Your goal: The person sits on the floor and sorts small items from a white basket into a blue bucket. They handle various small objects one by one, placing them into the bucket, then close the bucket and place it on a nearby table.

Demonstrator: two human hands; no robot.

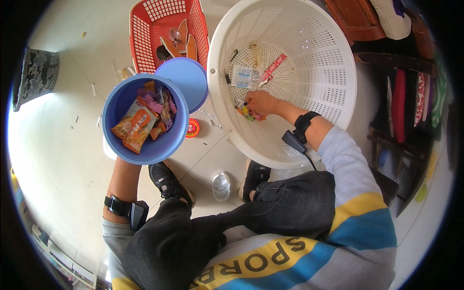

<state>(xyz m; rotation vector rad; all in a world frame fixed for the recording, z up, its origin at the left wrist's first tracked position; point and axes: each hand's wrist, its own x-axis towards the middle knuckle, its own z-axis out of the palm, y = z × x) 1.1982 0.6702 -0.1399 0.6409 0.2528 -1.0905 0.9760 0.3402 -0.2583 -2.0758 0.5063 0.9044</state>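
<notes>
My left forearm runs up to the near side of a blue plastic bucket (179,134); the hand itself is hidden behind the bucket. A white and orange snack bag (137,125) lies inside, among crumpled purple and orange wrappers (167,108). My right hand (261,102) reaches down into a large white perforated plastic basket (322,83). Its fingers are bent over small colourful wrappers (251,115), and the fingertips are hidden. Near that hand, in the basket, are a white and blue packet (242,76) and a red wrapper strip (273,67).
A blue round lid (183,81) leans between bucket and basket. Behind it, a red basket (145,43) holds orange-brown pieces. On the tiled floor are a red round container (193,128) and a clear plastic shell (221,186). A wooden chair (391,59) stands at right.
</notes>
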